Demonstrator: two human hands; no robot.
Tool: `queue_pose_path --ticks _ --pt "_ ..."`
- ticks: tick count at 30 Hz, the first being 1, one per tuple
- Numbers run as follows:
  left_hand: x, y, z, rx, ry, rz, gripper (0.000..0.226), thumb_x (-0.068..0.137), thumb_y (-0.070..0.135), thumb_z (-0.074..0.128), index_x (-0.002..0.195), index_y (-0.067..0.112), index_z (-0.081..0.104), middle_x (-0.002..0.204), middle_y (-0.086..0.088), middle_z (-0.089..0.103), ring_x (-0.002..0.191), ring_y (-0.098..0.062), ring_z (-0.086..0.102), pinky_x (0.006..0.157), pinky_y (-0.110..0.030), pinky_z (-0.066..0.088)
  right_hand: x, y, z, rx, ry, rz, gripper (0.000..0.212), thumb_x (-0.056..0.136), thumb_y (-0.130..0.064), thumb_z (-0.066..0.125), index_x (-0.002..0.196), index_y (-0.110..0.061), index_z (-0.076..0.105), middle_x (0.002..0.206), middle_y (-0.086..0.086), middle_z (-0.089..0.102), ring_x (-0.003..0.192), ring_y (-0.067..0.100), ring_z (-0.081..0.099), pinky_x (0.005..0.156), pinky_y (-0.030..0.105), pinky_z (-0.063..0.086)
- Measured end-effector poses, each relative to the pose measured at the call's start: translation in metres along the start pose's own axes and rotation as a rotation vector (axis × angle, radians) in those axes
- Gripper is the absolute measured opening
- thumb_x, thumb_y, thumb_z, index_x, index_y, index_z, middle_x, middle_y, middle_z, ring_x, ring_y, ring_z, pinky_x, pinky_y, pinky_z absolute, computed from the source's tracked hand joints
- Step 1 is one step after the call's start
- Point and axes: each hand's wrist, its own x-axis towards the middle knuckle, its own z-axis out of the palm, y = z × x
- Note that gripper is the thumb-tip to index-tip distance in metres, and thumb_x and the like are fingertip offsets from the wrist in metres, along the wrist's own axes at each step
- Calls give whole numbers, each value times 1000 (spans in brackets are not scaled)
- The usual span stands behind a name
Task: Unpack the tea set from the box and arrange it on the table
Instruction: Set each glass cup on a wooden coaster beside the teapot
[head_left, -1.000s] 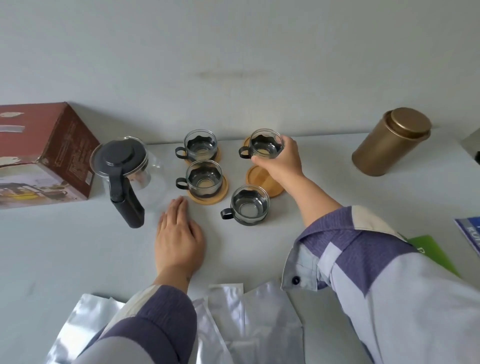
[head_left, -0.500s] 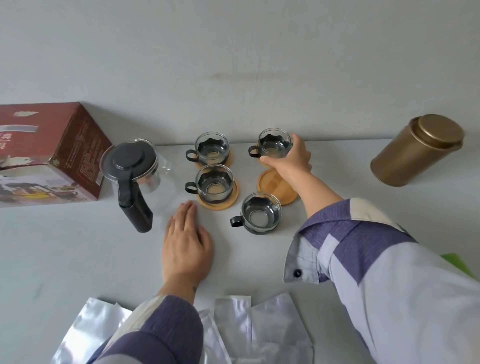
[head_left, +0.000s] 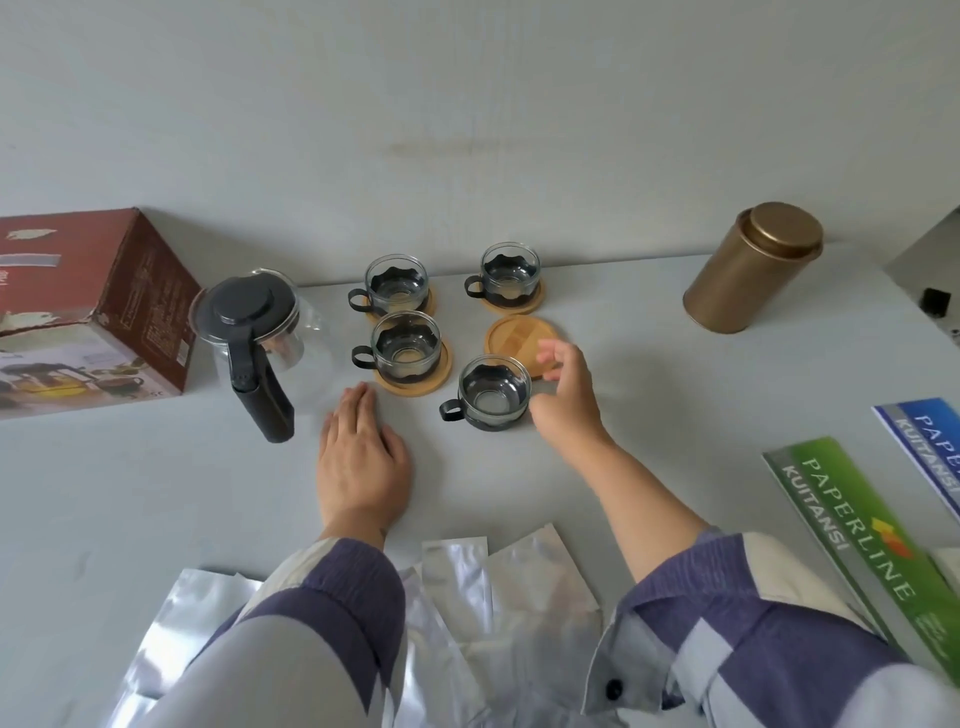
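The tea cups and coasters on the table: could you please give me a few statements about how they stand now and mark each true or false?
1. Four glass cups stand on the table. True.
2. Every cup sits on a wooden coaster. False: the nearest cup stands on the bare table, and the empty coaster lies just behind it.
3. The left hand lies flat on the table, holding nothing. True.
4. The right hand holds the teapot's handle. False: it is beside the nearest cup, fingers spread; the teapot stands apart, untouched.
5. The gold canister has its lid on. True.
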Motion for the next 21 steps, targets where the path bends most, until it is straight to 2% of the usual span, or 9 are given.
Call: queue_pose_path --ticks 2,4,6,9,11,16,21 --pt "0 0 1 2 1 3 53 94 19 36 146 8 33 153 -6 30 143 -19 24 120 -32 12 -16 6 6 -24 -29 -37 67 70 14 44 131 -13 40 130 4 42 113 21 39 89 20 40" --pt "0 -1 1 0 4 5 53 94 19 36 146 7 33 153 -7 30 143 -19 24 120 -32 12 -27 12 14 -72 -21 -51 69 70 9 50 135 -11 36 135 6 39 122 27 33 104 33 34" --pt "0 -2 1 -1 8 6 53 94 19 37 146 7 33 153 -7 31 143 -19 24 120 -32 12 -34 18 22 -134 7 -49 76 70 -1 62 139 -11 32 137 7 38 124 28 31 107 36 30" --pt "0 -1 2 -1 15 6 53 94 19 37 146 7 33 153 -7 30 143 -19 24 120 -31 11 -40 23 34 -241 71 -99 91 63 -30 76 140 -11 32 136 7 41 124 30 34 105 36 28" --pt "0 -1 2 -1 20 9 53 94 19 37 146 7 33 153 -7 30 143 -18 24 120 -31 10 -39 22 40 -279 126 -108 94 60 -40 81 138 -13 36 134 5 44 122 28 37 102 36 30" --pt "0 -2 3 7 22 10 53 95 21 36 146 8 32 154 -6 30 143 -18 24 120 -30 10 -32 22 45 -291 224 -114 88 59 -44 83 131 -12 45 127 5 51 118 29 44 95 36 35" --pt "1 -2 3 8 16 13 54 95 21 35 147 8 31 154 -6 29 143 -18 23 119 -30 9 -29 20 42 -238 205 -93 81 58 -39 84 126 -13 49 122 3 55 117 27 45 94 35 36"
